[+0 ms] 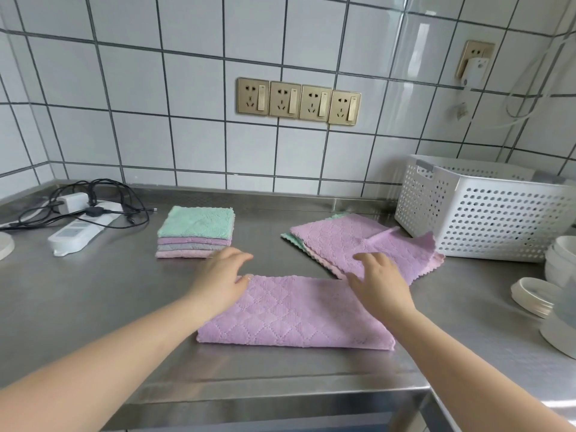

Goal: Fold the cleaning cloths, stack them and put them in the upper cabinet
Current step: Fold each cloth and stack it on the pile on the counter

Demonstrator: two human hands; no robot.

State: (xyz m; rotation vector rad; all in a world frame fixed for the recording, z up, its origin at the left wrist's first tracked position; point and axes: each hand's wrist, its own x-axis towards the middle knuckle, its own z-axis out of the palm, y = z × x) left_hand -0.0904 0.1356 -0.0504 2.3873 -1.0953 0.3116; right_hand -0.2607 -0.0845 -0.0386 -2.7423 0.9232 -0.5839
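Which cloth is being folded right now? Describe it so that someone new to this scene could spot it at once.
Start at the steel counter under the four gold wall sockets. Near its front edge lies the half-folded lilac cloth, with the left hand and right hand on its far corners. Unlike the finished stack behind or the loose pile by the white basket, it lies alone, a long doubled strip.

Folded purple cloth [293,313] lies before folded stack [195,232] and unfolded pile [358,244]
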